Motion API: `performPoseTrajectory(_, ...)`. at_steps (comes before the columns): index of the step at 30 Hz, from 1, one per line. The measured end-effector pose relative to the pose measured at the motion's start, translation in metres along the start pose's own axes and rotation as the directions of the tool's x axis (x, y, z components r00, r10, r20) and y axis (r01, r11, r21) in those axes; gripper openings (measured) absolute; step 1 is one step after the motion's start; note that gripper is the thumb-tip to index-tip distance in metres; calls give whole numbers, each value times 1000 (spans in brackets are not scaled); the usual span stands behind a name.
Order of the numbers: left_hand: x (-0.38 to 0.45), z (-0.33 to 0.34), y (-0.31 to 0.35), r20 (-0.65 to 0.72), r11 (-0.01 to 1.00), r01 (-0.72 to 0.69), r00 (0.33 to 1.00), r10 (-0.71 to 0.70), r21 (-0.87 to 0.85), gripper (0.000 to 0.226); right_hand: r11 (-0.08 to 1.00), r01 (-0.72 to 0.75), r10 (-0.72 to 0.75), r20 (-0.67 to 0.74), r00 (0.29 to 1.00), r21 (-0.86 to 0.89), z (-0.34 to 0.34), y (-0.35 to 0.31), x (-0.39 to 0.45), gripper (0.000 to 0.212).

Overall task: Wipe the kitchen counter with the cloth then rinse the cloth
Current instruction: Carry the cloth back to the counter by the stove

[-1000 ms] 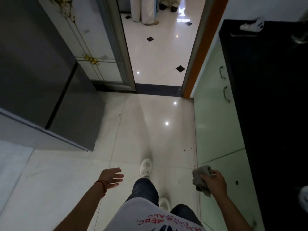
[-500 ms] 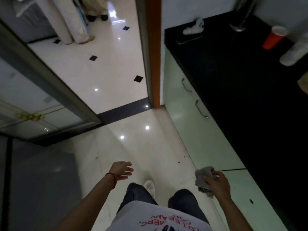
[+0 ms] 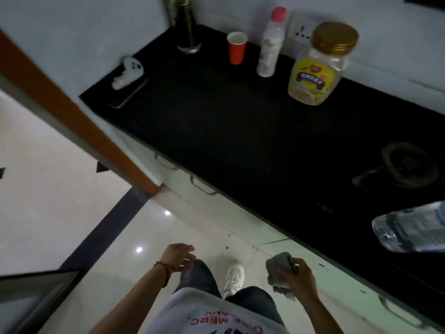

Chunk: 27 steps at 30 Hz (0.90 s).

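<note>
The right hand grasps the cloth; the left hand hangs released; wiping the worktop could topple the red cup.

grey cloth, black counter, red cup

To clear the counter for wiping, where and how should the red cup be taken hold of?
Grip the red cup around its side wall, near the middle, coming from the front counter edge. It stands upright and open-topped, with the white bottle close on its right and the steel holder to its left, so the front is freest.
</note>
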<state>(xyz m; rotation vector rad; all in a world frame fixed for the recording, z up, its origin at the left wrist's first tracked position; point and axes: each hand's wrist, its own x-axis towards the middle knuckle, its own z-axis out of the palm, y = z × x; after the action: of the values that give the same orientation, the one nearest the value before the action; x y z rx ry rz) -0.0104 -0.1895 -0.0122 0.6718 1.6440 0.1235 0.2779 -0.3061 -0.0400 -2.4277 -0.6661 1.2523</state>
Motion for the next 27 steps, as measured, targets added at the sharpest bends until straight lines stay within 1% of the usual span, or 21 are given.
performPoseTrajectory(3,11,7,29,80,996,-23,997,16,88,16,993,-58,59,-5,998,101,0,-5,-10,37)
performPoseTrajectory(5,17,11,50,134,980,-66,990,41,189,19,983,-80,81,1,997,163,1,-10,-14,34)
performPoseTrajectory(7,20,14,72,190,945,-159,976,106,287,18,971,-73,67,36,997,226,-2,-19,-19,26)
performPoseTrajectory(9,20,14,93,288,871,-323,931,223,370,16,950,-44,20,81,996,309,-6,-33,-29,25)
performPoseTrajectory(10,19,14,104,344,814,-419,893,290,402,17,938,-16,-18,94,995,346,-9,-42,-35,26)
performPoseTrajectory(12,16,12,127,439,682,-597,793,422,422,18,910,52,-96,86,992,411,-15,-67,-46,26)
performPoseTrajectory(15,19,11,159,551,460,-788,615,564,409,11,848,165,-179,-21,984,504,-27,-116,-52,30)
performPoseTrajectory(16,21,10,168,562,375,-825,564,605,423,15,830,205,-197,-72,978,519,-32,-131,-49,32)
performPoseTrajectory(17,25,8,176,554,285,-848,513,656,448,27,814,247,-210,-130,969,526,-36,-145,-43,32)
performPoseTrajectory(18,31,7,183,539,175,-859,447,714,481,36,803,283,-213,-190,958,525,-40,-158,-35,33)
performPoseTrajectory(19,39,7,188,531,40,-851,362,766,523,40,796,314,-212,-248,945,518,-44,-170,-26,32)
performPoseTrajectory(20,46,7,193,542,-91,-806,305,783,585,41,800,340,-208,-303,930,494,-49,-180,-16,32)
performPoseTrajectory(21,52,8,197,565,-183,-738,308,765,650,43,814,360,-206,-353,913,456,-54,-192,-6,32)
performPoseTrajectory(22,59,9,200,588,-226,-683,357,726,695,47,837,371,-202,-403,893,402,-59,-202,5,33)
performPoseTrajectory(23,64,10,201,588,-235,-644,410,697,728,51,865,370,-199,-444,873,340,-63,-211,15,34)
performPoseTrajectory(25,72,11,199,575,-230,-598,485,659,768,57,910,364,-222,-507,833,198,-70,-226,34,38)
performPoseTrajectory(27,78,11,194,575,-258,-567,495,652,782,58,935,353,-309,-553,774,-27,-69,-236,50,42)
